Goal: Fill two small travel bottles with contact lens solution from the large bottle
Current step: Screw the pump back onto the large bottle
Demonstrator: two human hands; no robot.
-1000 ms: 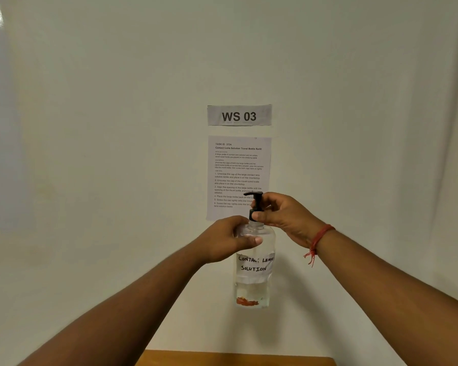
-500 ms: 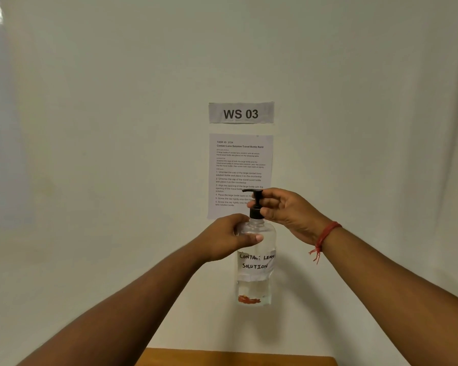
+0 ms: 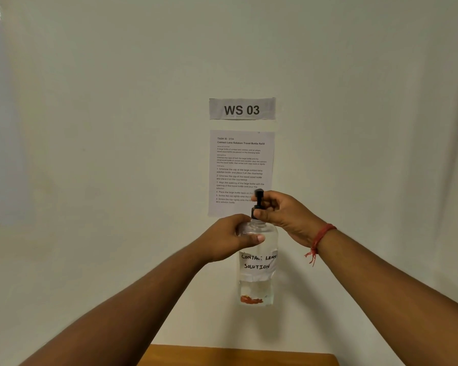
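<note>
A large clear bottle (image 3: 258, 276) with a white label reading "CONTACT LENS SOLUTION" hangs upright in the air before the wall, a little clear liquid in its bottom. My left hand (image 3: 230, 240) wraps around its shoulder. My right hand (image 3: 283, 215) pinches the black pump cap (image 3: 258, 200) on its neck. No small travel bottle is in sight.
A "WS 03" sign (image 3: 242, 109) and a printed task sheet (image 3: 240, 165) are stuck on the white wall behind the bottle. The far edge of a wooden tabletop (image 3: 236, 355) shows at the bottom of the frame.
My right hand has turned on the pump cap; the pump's spout, which pointed left half a second ago, now points toward or away from me. The bottle stays at about the same height.
</note>
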